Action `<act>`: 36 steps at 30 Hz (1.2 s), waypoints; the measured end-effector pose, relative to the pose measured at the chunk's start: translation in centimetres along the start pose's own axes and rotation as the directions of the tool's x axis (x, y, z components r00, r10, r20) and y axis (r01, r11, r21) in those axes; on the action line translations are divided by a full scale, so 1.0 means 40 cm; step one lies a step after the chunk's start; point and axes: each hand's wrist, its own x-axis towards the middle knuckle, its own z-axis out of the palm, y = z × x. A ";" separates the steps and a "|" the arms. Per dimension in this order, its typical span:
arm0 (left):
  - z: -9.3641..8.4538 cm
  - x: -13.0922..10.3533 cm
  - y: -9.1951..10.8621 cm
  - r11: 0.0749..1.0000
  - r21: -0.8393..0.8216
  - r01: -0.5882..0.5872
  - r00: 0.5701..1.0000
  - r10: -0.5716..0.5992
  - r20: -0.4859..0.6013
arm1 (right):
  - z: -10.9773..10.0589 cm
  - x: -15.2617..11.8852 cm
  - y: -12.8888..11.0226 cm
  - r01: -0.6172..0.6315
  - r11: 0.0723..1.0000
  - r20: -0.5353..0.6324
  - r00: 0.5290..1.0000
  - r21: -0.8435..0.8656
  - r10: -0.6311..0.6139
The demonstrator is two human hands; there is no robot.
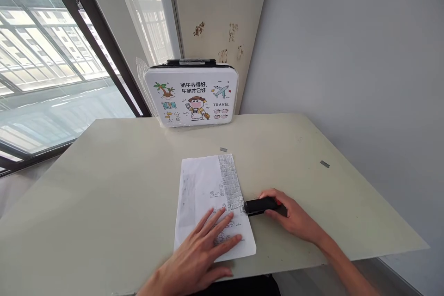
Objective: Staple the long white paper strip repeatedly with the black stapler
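Note:
A white sheaf of paper [204,173] with printed text lies on the pale table, and many staples run in rows down its right side. My left hand [204,252] rests flat on its lower part, fingers spread. At the paper's right edge, my right hand [286,215] grips a black stapler [262,205], whose front end meets the edge just below the rows of staples. Whether its jaws are pressed together is too small to tell.
A white case [196,97] with cartoon prints stands at the table's [114,185] back edge. Small grey staple strips lie behind the paper [223,150] and at the right [325,164]. A wall is on the right, windows on the left.

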 end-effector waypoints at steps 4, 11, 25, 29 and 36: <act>-0.003 0.026 -0.030 0.999 -0.052 -0.012 1.000 0.011 -0.017 | -0.018 0.028 -0.046 -0.113 0.993 -0.022 0.993 -0.016 0.112; 0.016 0.091 -0.081 0.994 -0.065 -0.092 0.996 0.093 0.002 | 0.051 0.117 -0.125 -0.105 0.949 -0.043 0.994 -0.296 0.096; 0.036 0.106 -0.076 0.992 -0.079 -0.103 0.995 0.104 0.006 | 0.086 0.143 -0.146 -0.133 0.852 0.030 0.985 -0.507 0.172; 0.035 0.107 -0.075 0.991 -0.081 -0.105 0.994 0.105 -0.005 | 0.092 0.146 -0.143 -0.144 0.836 0.025 0.982 -0.530 0.185; 0.041 0.105 -0.075 0.989 -0.096 -0.116 0.992 0.110 -0.062 | 0.096 0.146 -0.148 -0.182 0.827 -0.003 0.977 -0.532 0.213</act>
